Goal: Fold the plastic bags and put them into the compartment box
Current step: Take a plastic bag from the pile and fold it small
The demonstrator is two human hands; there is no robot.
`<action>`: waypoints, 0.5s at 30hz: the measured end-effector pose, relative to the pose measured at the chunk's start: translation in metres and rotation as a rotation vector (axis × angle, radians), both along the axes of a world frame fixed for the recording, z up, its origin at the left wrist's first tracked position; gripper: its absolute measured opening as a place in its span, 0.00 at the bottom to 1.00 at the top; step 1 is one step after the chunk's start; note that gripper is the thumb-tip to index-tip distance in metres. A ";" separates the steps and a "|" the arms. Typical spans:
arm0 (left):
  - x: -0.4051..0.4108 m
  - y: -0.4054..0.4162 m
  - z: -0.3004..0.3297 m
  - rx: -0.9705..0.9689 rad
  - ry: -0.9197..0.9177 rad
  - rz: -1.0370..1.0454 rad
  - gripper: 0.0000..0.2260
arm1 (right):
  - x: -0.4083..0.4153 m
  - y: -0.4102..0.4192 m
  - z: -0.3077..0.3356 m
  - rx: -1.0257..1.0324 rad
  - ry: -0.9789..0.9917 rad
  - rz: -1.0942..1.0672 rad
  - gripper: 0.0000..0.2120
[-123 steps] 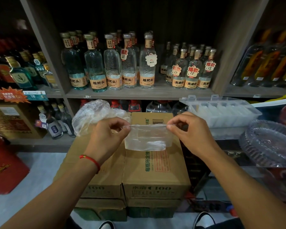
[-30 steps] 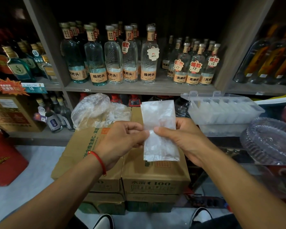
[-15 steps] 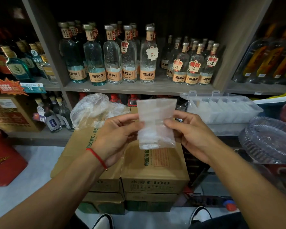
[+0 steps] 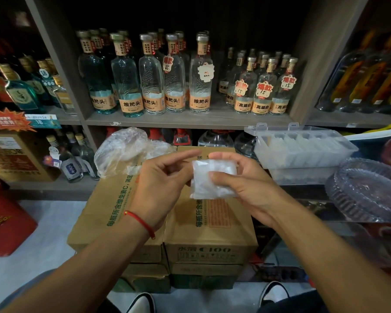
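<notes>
Both hands together at chest height: right hand (image 4: pixel 239 184) pinches one folded plastic bag (image 4: pixel 212 179), thumb across its face; left hand (image 4: pixel 160 184) at its left edge, index finger straight, contact unclear. Judged: folding of this bag nearly done, stowing still left. Beyond, on the cardboard cartons (image 4: pixel 199 224), a loose heap of unfolded bags (image 4: pixel 124 150), count unreadable. Farther right, one open compartment box (image 4: pixel 303 147); several cells seem to hold folded bags, number uncertain
</notes>
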State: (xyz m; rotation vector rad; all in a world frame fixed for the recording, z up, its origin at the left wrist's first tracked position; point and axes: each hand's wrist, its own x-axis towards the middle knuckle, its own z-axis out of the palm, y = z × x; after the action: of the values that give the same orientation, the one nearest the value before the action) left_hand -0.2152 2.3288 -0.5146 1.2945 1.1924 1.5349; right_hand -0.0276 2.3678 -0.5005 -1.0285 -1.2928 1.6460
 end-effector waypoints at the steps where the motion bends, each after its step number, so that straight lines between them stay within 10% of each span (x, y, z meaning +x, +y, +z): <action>1: 0.001 0.000 0.001 -0.058 -0.075 -0.029 0.12 | 0.000 0.000 0.000 0.031 -0.028 -0.016 0.25; 6: -0.002 0.005 0.009 -0.346 -0.331 -0.244 0.12 | 0.001 -0.001 0.000 0.227 -0.147 -0.115 0.21; 15: 0.005 0.000 0.000 -0.294 0.021 -0.263 0.08 | 0.002 0.000 -0.004 0.346 -0.196 -0.155 0.22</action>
State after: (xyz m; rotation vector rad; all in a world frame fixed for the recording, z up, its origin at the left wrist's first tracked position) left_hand -0.2100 2.3288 -0.5147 1.2164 1.1589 1.1145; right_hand -0.0256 2.3681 -0.5042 -1.0629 -1.5209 1.1771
